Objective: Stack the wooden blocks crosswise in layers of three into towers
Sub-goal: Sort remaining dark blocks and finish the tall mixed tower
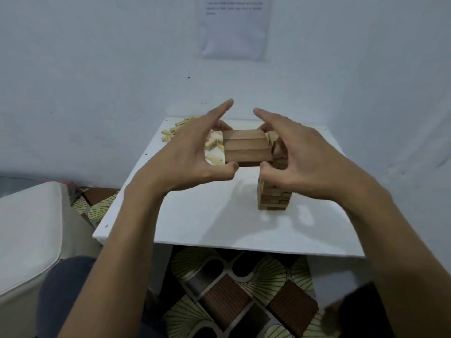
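There are two hands, one left hand [195, 154] and one right hand [300, 152]. Between the two hands there are three brown blocks [246, 147], side by side in one flat row. Both hands pinch this row at its ends. Under the right hand stands one tower [274, 196] of blocks, and its layers are too blurry to count. Behind the left hand lies one heap of pale loose blocks [175, 130], many of them, too jumbled to count. One white counter [207, 223] lies under the hands. One sheet of paper [234, 28] hangs far behind them.
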A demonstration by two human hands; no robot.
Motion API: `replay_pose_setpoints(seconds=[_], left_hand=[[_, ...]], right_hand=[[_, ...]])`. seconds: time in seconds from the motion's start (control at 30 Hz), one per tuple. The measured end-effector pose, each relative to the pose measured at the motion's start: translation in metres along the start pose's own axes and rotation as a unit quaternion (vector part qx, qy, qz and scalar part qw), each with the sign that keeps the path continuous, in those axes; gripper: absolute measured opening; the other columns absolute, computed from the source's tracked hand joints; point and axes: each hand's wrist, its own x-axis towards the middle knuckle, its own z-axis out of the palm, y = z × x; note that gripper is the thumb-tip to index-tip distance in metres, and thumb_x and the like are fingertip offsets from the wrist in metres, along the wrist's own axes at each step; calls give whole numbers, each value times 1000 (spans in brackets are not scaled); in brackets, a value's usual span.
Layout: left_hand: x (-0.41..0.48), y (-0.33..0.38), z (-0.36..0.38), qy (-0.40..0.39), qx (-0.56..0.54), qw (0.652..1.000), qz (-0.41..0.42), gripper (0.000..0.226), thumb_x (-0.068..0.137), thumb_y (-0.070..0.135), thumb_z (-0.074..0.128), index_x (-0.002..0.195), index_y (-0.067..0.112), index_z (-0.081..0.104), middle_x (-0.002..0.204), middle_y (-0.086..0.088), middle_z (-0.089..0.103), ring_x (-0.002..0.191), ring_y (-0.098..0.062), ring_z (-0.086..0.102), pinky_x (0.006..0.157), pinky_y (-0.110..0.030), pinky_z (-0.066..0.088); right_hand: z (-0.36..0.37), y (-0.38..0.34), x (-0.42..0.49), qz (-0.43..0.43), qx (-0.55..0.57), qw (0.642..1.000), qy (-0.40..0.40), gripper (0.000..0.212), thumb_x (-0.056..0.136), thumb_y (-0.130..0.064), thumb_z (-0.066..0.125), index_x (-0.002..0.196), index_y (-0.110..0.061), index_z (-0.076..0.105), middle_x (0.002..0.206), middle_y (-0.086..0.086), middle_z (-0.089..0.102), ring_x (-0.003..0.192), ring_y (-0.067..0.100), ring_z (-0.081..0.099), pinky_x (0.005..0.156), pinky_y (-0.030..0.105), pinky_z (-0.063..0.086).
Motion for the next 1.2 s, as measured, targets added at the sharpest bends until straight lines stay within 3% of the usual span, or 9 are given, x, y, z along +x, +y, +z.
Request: replay_pose_setpoints(seconds=[0.07, 0.13, 0.27, 0.43, 0.67, 0.93, 1.13, 1.2], left_hand=[[20, 10, 6, 2, -14, 1000, 9, 98, 68, 52, 67, 154, 40, 23, 120, 27, 52, 116, -8, 53, 104, -34, 45], [39, 19, 15, 1, -21, 1000, 13, 97, 70, 50, 70, 154, 40, 23, 121, 24, 52, 116, -12, 52, 99, -42, 49], [72, 24, 35, -5, -27, 1000, 13, 96, 70, 52, 67, 154, 39, 23, 124, 20, 53, 125, -9, 46, 108, -37, 38], [96, 19, 50, -24, -31, 999, 3, 98, 67, 57, 64, 154, 41, 23, 121, 24, 52, 127, -6, 45, 103, -30, 32], [102, 9, 57, -40, -23, 999, -20, 97, 67, 57, 65, 153, 45, 22, 116, 35, 50, 122, 0, 45, 95, -20, 32], [100, 8, 59, -46, -25, 998, -25, 97, 65, 62, 63, 152, 46, 22, 116, 36, 49, 120, -2, 45, 102, -36, 42], [101, 5, 61, -48, -25, 998, -25, 98, 65, 66, 61, 152, 47, 20, 120, 34, 50, 122, 0, 43, 96, -24, 31], [100, 4, 61, -51, -28, 998, -29, 101, 64, 68, 62, 152, 48, 19, 126, 28, 51, 125, 0, 43, 99, -25, 32]], right_hand=[[-19, 14, 2, 14, -5, 1000, 3, 83, 80, -35, 66, 154, -29, 28, 125, -12, 50, 93, 5, 47, 85, 14, 38], [-35, 31, 5, 29, -10, 1000, 1, 86, 76, -44, 63, 154, -32, 28, 126, -17, 48, 103, 9, 45, 87, 12, 35], [-54, 62, 11, 59, 13, 998, -10, 88, 70, -45, 61, 152, -37, 28, 124, -22, 51, 111, 6, 47, 96, 25, 39], [-58, 87, 20, 76, 46, 996, -23, 87, 71, -44, 63, 151, -36, 29, 127, -15, 54, 115, 8, 50, 107, 40, 42], [-48, 104, 26, 75, 58, 995, -33, 85, 72, -44, 61, 151, -37, 30, 125, -21, 54, 115, 5, 50, 108, 37, 41], [-44, 109, 27, 83, 64, 994, -38, 85, 71, -44, 60, 150, -39, 30, 125, -21, 54, 115, 6, 49, 106, 37, 42], [-42, 112, 26, 77, 52, 995, -42, 84, 72, -46, 60, 150, -41, 30, 128, -21, 52, 116, 6, 49, 107, 36, 41], [-42, 114, 25, 74, 56, 995, -44, 83, 72, -46, 60, 150, -42, 30, 129, -22, 51, 117, 5, 50, 107, 37, 42]])
